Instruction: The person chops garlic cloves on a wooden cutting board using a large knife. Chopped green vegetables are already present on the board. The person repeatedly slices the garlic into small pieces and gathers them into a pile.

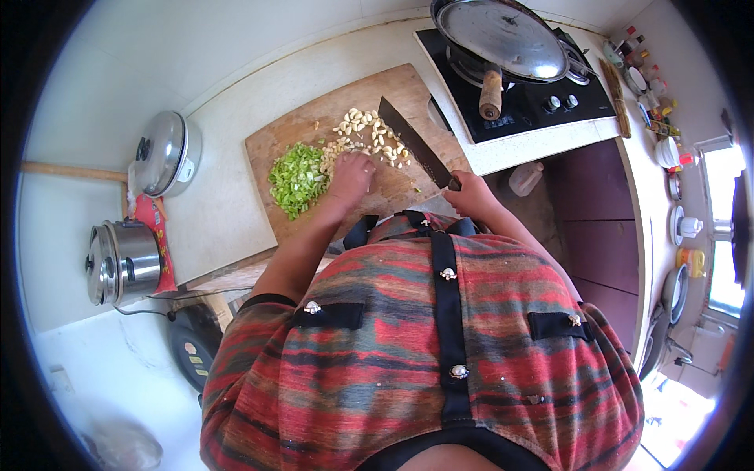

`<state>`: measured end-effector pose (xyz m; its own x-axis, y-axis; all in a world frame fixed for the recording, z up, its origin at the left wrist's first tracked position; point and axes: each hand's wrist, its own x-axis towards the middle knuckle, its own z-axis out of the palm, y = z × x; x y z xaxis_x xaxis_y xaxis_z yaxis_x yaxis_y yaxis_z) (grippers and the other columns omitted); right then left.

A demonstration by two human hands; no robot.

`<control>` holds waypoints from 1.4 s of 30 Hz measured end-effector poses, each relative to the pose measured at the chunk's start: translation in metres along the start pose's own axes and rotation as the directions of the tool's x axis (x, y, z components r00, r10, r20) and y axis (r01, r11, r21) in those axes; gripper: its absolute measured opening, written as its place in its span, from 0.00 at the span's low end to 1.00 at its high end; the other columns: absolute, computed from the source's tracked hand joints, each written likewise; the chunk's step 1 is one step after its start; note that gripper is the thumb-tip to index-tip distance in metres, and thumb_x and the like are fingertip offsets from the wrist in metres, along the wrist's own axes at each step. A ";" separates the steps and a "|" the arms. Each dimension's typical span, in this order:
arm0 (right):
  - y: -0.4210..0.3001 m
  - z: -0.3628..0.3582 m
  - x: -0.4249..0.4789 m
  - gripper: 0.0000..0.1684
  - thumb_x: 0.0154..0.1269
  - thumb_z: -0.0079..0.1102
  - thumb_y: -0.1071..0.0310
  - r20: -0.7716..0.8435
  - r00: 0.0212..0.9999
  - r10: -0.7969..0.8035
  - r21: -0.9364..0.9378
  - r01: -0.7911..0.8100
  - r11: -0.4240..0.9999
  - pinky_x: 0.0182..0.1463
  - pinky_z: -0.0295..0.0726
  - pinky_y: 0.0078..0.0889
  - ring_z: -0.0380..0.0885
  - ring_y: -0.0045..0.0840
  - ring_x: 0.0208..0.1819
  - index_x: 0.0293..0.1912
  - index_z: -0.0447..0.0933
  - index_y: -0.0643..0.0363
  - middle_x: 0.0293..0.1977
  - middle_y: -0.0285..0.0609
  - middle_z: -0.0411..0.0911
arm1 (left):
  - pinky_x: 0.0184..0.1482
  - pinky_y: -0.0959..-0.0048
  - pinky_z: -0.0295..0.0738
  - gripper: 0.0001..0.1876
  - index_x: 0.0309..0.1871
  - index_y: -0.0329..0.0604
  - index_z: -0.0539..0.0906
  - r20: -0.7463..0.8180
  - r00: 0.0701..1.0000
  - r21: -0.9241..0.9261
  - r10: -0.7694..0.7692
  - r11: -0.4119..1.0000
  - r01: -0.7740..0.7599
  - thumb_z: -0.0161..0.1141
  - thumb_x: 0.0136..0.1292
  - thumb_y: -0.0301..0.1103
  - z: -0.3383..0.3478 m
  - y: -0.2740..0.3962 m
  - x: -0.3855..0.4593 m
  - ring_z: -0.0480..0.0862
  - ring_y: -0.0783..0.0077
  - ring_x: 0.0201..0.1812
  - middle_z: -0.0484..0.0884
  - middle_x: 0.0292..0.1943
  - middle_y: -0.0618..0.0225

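My right hand (472, 195) grips the handle of a dark-bladed kitchen cleaver (415, 143), whose blade slants up and left across the right part of a wooden cutting board (383, 194). Left of the blade lie scattered pale peeled pieces, apparently garlic cloves (359, 120). My left hand (352, 176) rests on the board at the near edge of a small heap of chopped pale pieces (333, 154); whether its fingers hold a piece cannot be told. Beside that heap, at the board's left, sits a pile of chopped green vegetable (297, 179).
At the upper right a lidded wok (500, 38) stands on a black gas stove (530, 112), its wooden handle pointing towards me. A lidded pot (168, 153) and a steel pot (132, 262) stand at the left. Bottles and bowls (665, 150) line the far-right counter.
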<state>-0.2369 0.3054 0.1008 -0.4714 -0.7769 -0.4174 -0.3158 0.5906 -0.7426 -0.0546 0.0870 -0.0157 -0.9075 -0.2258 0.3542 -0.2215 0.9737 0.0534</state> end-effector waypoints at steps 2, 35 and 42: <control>0.001 0.001 0.003 0.13 0.54 0.58 0.67 0.014 1.000 0.000 -0.003 0.000 1.000 0.27 0.77 0.36 0.78 0.32 0.19 0.36 0.74 0.67 0.21 0.52 0.77 | 0.54 0.57 0.66 0.06 0.36 0.46 0.82 -0.045 0.989 0.068 -0.144 0.987 0.146 0.60 0.55 0.32 -0.010 -0.012 -0.001 0.75 0.64 0.47 0.78 0.38 0.68; 0.001 0.012 0.029 0.14 0.50 0.56 0.67 0.101 0.993 -0.066 -0.213 0.086 0.973 0.47 0.75 0.46 0.77 0.51 0.42 0.36 0.75 0.65 0.35 0.60 0.78 | 0.56 0.60 0.68 0.11 0.42 0.44 0.81 -0.315 0.867 -0.216 -0.385 0.919 0.329 0.59 0.55 0.27 -0.067 0.002 -0.029 0.77 0.60 0.49 0.80 0.44 0.65; 0.014 0.029 0.047 0.13 0.50 0.55 0.68 0.101 0.982 -0.158 -0.352 0.184 0.918 0.47 0.75 0.46 0.77 0.51 0.41 0.35 0.75 0.65 0.34 0.60 0.78 | 0.59 0.56 0.65 0.15 0.51 0.34 0.77 -0.442 0.601 -0.186 -0.666 0.724 0.664 0.54 0.61 0.27 -0.075 -0.021 -0.120 0.73 0.48 0.55 0.74 0.54 0.50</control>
<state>-0.2400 0.2711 0.0554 -0.3298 -0.8784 -0.3460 -0.6662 0.4762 -0.5740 0.0858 0.0955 0.0109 -0.2405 -0.7706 0.5902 -0.6968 0.5604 0.4477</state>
